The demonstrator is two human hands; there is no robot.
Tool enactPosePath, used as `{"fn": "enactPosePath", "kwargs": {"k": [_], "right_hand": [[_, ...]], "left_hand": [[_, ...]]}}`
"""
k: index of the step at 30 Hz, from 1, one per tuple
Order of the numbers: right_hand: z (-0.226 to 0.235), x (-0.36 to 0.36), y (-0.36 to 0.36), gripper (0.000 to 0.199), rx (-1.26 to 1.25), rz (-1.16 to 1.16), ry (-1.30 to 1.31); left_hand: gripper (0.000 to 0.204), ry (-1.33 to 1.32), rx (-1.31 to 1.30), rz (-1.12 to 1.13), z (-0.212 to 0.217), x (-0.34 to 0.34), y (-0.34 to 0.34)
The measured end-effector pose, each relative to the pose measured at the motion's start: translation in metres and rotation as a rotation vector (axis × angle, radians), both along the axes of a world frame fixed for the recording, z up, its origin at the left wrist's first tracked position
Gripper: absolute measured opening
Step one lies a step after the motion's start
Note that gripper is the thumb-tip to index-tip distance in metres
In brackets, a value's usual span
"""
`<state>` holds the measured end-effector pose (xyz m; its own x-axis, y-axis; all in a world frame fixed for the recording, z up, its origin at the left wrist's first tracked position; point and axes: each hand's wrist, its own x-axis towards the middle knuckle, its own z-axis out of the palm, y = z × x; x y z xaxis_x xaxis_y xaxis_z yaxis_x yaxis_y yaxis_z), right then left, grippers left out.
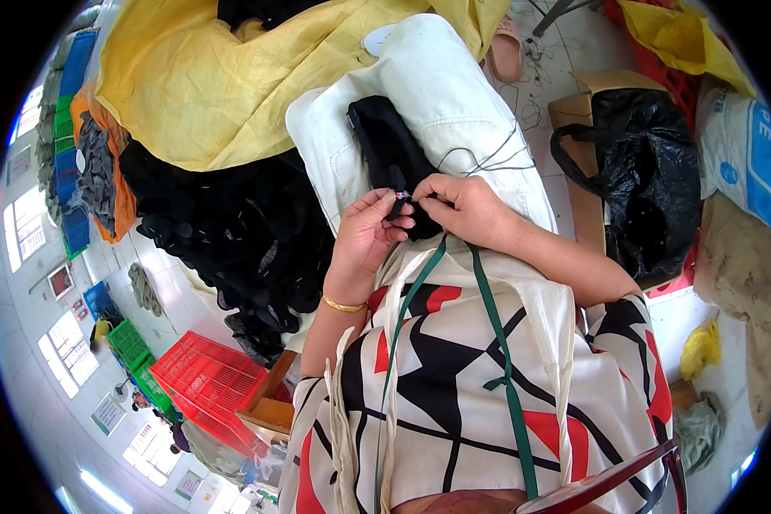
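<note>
Far left, a red crate (204, 377) and green crates (133, 347) are sitting on the floor, with a yellow sheet (206, 86) spreading above them and a heap of dark pieces (231, 231) lying just beside the person's lap.

The left hand (370, 230) is pinching a small pale bit at the edge of the black fabric piece (390, 154), thumb and fingers closed on it; a gold bangle (343, 305) is sitting on that wrist. The black fabric piece is lying on the lap, across the white trousers (454, 103), one end running away from the body, the near end between both hands.

The right hand (463, 206) is meeting the left one, fingertips pressed together on the same spot of the black fabric piece. Dark thread (488, 158) is looping from that spot out over the trousers.

Step in hand, as it looks: hand-stitching or trimming at the near end of the piece; whether a needle is there is too small to tell. The next move seems to call for a steady pinch from the left and a clean pull of the thread by the right, keeping the loop from snagging.

Right of the lap: a cardboard box (574, 111) with a black bag (651, 171) slumping in it, a white sack (745, 146) beyond. A green lanyard (497, 343) is hanging close under the hands and could be getting in the way.
</note>
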<state>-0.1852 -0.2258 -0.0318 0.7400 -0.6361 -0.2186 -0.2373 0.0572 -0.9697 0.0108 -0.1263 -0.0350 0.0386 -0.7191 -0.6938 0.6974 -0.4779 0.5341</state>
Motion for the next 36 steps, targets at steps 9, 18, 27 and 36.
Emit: {"fn": "enactPosePath", "kwargs": {"k": [9,18,27,36], "right_hand": [[0.004,0.004,-0.007,0.014,0.262,0.031,0.019],[0.001,0.01,-0.007,0.011,0.474,0.058,0.126],[0.0,0.015,-0.004,0.012,0.533,0.034,0.197],[0.005,0.026,-0.005,0.017,0.46,0.063,0.216]], "left_hand": [[0.015,-0.124,-0.012,0.052,0.011,-0.008,-0.001],[0.019,-0.241,-0.009,0.028,0.01,-0.013,0.001],[0.021,-0.202,-0.022,0.033,0.007,-0.013,0.001],[0.017,-0.242,-0.059,0.037,0.002,-0.015,0.004]]}}
